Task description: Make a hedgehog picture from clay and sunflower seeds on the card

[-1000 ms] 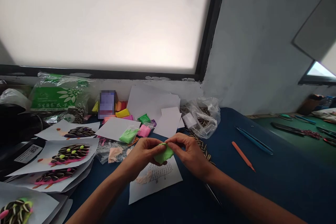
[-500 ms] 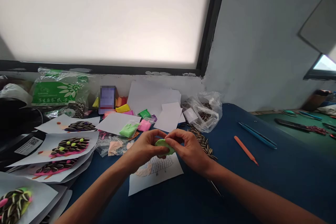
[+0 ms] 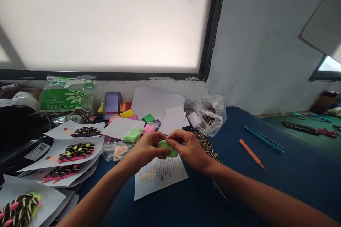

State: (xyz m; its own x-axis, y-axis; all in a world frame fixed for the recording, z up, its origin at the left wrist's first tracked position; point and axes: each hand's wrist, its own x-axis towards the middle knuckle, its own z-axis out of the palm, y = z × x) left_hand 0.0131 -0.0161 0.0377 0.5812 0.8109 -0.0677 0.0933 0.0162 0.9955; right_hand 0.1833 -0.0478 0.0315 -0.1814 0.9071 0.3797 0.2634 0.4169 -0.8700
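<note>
A flattened piece of light green modelling clay point(image 3: 168, 148) is pinched between my two hands in the middle of the view. My left hand point(image 3: 149, 146) grips its left side, thumb in front. From the right, my right hand point(image 3: 188, 145) presses thumb and fingers on its upper edge. Below them on the table lies a white sheet point(image 3: 162, 184) with a hedgehog-like drawing point(image 3: 165, 168); its body is covered in short pen strokes, and peach clay point(image 3: 149, 175) covers the head part. Sunflower seeds point(image 3: 207, 145) lie in a pile behind my right hand.
Finished seed pictures point(image 3: 76, 151) are stacked at the left. Behind my hands are a green clay pack point(image 3: 133, 134), a pink clay pack point(image 3: 148, 129) and blank paper point(image 3: 173, 118). A plastic bag of seeds point(image 3: 207, 115), blue tweezers point(image 3: 263, 138) and an orange marker point(image 3: 252, 154) lie rightward.
The green clay has turned slightly in my fingers, its edge now looking more uneven. The view has shifted a little, and more of the drawing shows below my hands.
</note>
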